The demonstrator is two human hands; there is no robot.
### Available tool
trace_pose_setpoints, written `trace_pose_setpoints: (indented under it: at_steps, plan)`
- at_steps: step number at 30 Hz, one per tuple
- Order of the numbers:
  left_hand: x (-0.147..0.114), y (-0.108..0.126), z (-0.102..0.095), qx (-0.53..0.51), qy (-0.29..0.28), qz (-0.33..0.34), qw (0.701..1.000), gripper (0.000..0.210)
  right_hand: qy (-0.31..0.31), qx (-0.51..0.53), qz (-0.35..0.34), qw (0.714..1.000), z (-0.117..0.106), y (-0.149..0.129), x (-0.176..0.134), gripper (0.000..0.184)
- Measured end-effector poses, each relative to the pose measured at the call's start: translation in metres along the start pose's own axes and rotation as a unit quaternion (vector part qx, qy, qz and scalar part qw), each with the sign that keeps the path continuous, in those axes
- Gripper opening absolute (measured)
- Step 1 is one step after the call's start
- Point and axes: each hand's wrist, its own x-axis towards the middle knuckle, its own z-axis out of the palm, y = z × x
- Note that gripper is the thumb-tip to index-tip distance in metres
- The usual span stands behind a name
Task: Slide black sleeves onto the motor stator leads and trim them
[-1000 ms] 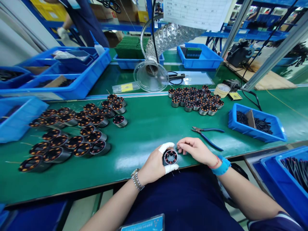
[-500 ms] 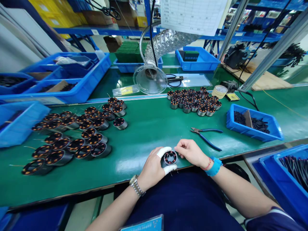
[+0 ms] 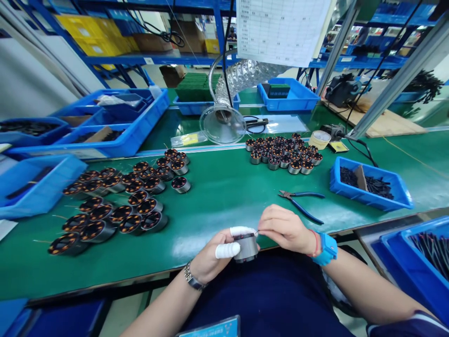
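My left hand, with white covers on its thumb and a finger, grips a motor stator by its smooth metal side. The stator is tilted so that its outer wall faces me and its windings are mostly hidden. At its upper right edge, my right hand pinches a thin wire between thumb and fingertips. Many similar stators with copper windings and loose wire ends stand on the left of the green table. Another tight cluster of stators is farther back on the right.
Blue-handled cutting pliers lie beyond my right hand. A blue bin with small black pieces stands to the right. A clear funnel on a silver hose hangs at the back. Blue trays line the left, and a tape roll sits behind the right cluster.
The stator has been tipped in my left hand: its open ring faced up before, and now its side wall shows. My right hand stays close, now pinching a wire at its edge.
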Motion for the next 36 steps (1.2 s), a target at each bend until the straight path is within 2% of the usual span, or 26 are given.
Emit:
trace_pose_setpoints:
  at_steps: [2, 3, 4, 6, 7, 8, 9, 11, 13, 15, 18, 22, 25, 30, 33, 36]
  plan:
    - [0.002, 0.002, -0.001, 0.101, 0.013, 0.029, 0.994, 0.058, -0.003, 0.028, 0.074, 0.997, 0.004, -0.002, 0.002, 0.012]
    - [0.004, 0.003, -0.002, 0.186, 0.037, 0.054, 0.98, 0.056, 0.004, 0.06, 0.15, 0.987, 0.007, -0.003, 0.002, 0.012]
    - [0.005, 0.004, -0.002, 0.282, 0.068, 0.086, 0.953, 0.053, 0.014, 0.104, 0.242, 0.965, 0.011, -0.003, 0.003, 0.012]
    - [0.01, 0.002, -0.004, 0.457, 0.124, 0.151, 0.868, 0.047, 0.03, 0.195, 0.408, 0.891, 0.021, 0.0, 0.004, 0.014]
    - [0.012, 0.0, -0.005, 0.517, 0.139, 0.175, 0.826, 0.045, 0.031, 0.232, 0.459, 0.857, 0.026, 0.002, 0.005, 0.015]
    - [0.014, -0.002, -0.007, 0.554, 0.146, 0.19, 0.797, 0.044, 0.028, 0.256, 0.486, 0.835, 0.03, 0.005, 0.005, 0.015]
    - [0.016, -0.004, -0.008, 0.576, 0.145, 0.199, 0.779, 0.044, 0.025, 0.266, 0.496, 0.826, 0.034, 0.007, 0.006, 0.015]
    - [0.019, -0.006, -0.01, 0.591, 0.134, 0.199, 0.77, 0.047, 0.027, 0.261, 0.497, 0.827, 0.038, 0.01, 0.006, 0.015]
    - [0.02, -0.007, -0.012, 0.591, 0.111, 0.196, 0.775, 0.047, 0.044, 0.242, 0.492, 0.835, 0.039, 0.009, 0.005, 0.011]
    - [0.02, -0.005, -0.014, 0.588, 0.086, 0.193, 0.781, 0.043, 0.059, 0.188, 0.451, 0.871, 0.038, 0.005, 0.003, 0.009]
    - [0.021, -0.003, -0.015, 0.582, 0.076, 0.188, 0.787, 0.039, 0.053, 0.075, 0.346, 0.934, 0.037, -0.002, -0.003, 0.013]
    - [0.022, -0.003, -0.016, 0.581, 0.07, 0.19, 0.788, 0.039, 0.035, -0.024, 0.243, 0.969, 0.04, -0.007, -0.012, 0.019]
    - [0.022, -0.004, -0.018, 0.58, 0.064, 0.192, 0.789, 0.041, 0.017, -0.091, 0.192, 0.977, 0.046, -0.011, -0.018, 0.025]
    - [0.025, -0.003, -0.019, 0.563, 0.047, 0.187, 0.804, 0.04, 0.01, -0.215, 0.162, 0.963, 0.063, -0.019, -0.026, 0.033]
    - [0.026, -0.001, -0.022, 0.575, 0.037, 0.183, 0.797, 0.044, 0.011, -0.208, 0.174, 0.963, 0.062, -0.019, -0.033, 0.038]
    - [0.018, 0.002, -0.026, 0.596, 0.093, 0.15, 0.783, 0.061, 0.037, -0.159, 0.207, 0.965, 0.052, -0.012, -0.038, 0.041]
